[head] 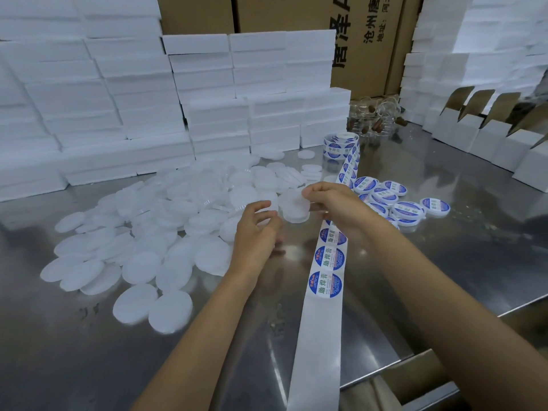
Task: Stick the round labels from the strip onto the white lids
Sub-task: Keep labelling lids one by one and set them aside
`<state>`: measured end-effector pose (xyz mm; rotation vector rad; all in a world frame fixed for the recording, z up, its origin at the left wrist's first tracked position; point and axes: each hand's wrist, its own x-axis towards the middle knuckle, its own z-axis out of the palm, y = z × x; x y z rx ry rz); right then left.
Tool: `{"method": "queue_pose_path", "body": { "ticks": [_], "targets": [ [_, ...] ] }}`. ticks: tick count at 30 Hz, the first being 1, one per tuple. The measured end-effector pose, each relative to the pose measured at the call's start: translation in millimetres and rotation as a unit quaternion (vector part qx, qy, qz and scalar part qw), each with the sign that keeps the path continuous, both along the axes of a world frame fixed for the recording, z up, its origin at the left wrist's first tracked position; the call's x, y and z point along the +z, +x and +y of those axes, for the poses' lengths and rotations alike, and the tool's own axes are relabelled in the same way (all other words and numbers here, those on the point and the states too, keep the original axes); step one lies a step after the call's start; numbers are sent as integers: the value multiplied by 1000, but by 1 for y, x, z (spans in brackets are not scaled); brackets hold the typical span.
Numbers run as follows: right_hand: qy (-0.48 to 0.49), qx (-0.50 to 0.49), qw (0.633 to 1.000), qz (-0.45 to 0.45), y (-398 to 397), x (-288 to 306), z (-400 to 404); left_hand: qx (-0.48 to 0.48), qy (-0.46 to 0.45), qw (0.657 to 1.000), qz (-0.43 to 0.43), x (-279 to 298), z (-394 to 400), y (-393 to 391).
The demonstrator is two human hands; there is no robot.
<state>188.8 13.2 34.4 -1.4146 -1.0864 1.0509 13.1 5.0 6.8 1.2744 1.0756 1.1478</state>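
A metal table [444,262] carries a heap of lids [166,232] on its left half. Behind the heap stand stacked foam boxes [118,99], with cardboard cartons [296,13] behind those. The label strip [323,292] runs from the near edge up the table's middle to a roll [341,145] at the back. The left hand [256,229] is just left of the strip; the right hand [335,203] lies over it. Labelled lids [397,203] lie right of the strip, and open cartons [489,129] stand at the far right.
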Motion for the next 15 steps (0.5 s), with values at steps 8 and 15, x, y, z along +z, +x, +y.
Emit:
{"method": "queue_pose_path", "body": {
  "ticks": [8,15],
  "targets": [
    [-13,88,995,54,-5,7,-36,-123,-12,987,-100,4,-16,9],
    [-40,163,926,-337,23,13,-72,-133,-26,986,-100,1,-12,5]
  ]
}}
